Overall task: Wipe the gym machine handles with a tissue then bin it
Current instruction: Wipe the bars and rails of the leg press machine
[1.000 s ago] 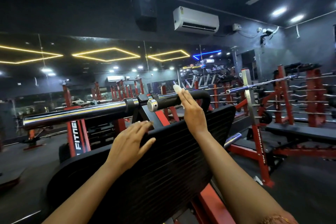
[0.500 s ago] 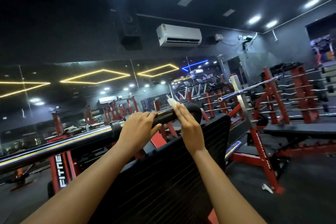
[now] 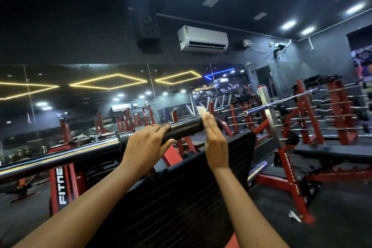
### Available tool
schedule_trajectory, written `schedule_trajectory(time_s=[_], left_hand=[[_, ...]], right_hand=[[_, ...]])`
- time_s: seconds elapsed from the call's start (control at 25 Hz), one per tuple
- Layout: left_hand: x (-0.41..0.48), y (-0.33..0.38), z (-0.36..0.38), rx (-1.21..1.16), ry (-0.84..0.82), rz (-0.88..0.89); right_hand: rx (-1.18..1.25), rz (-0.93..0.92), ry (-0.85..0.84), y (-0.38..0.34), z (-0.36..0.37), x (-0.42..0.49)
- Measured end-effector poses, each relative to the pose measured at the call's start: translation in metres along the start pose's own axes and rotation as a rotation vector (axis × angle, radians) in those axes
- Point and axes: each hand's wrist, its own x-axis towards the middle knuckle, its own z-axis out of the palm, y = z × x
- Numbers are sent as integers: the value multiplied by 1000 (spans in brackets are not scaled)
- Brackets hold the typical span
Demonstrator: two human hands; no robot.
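The machine's black handle (image 3: 184, 129) runs from a chrome bar (image 3: 60, 157) toward the right at mid-frame. My left hand (image 3: 146, 146) grips the handle from above, fingers curled over it and thumb under it. At the handle's right end my right hand (image 3: 214, 141) stands edge-on with straight fingers, pressing a white tissue (image 3: 201, 111) against the grip. Only a tuft of the tissue shows above my fingertips; my right thumb is hidden.
A black ribbed plate (image 3: 181, 197) of the machine slopes below my arms. Red bench frames and barbell racks (image 3: 285, 141) crowd the right side. A mirror wall (image 3: 80, 96) lies behind, and dark floor (image 3: 342, 217) shows at the lower right.
My left hand rose from the ribbed plate and took hold of the black handle. My right hand stayed pressed on the handle's end with the tissue. The view tilted upward.
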Motion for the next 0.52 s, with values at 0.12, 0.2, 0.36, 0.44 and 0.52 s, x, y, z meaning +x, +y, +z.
schedule_trajectory(time_s=[0.12,0.2,0.36,0.44,0.52], left_hand=[[0,0,-2,24,-35,38],[3,-4,-2,26,-76,86],[23,3,-3,37,-271,217],[36,8,-2,3,-440,203],[37,11,2,9,-467,194]], right_hand=[[-22,209,-74,22,-2,15],[-9,274,-81,15,-3,17],[15,130,-39,7,-6,3],[39,177,-57,17,-7,0],[98,345,-81,28,-9,4]])
